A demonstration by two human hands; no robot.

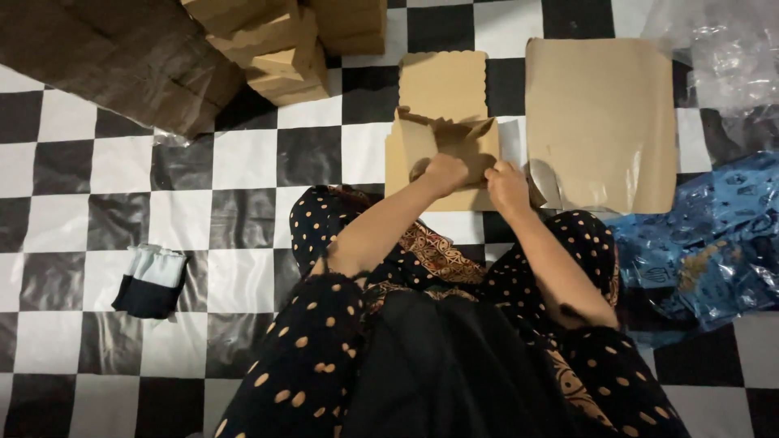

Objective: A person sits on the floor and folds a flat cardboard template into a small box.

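Head view, tan cardboard box half-folded at frame centre, flaps raised, left hand and right hand both gripping its front edge

Floor: black-and-white checkered. Cardboard box: plain tan. Paper sheets: tan. Garment: black, orange dots. Plastic bag: blue, dark print.

1 view only: head camera, worn by seated person, looks steeply down over lap onto checkered floor. Near range: forearms, both hands, knees fill lower centre. Frame top faces away from person. No 2nd view to overlap.
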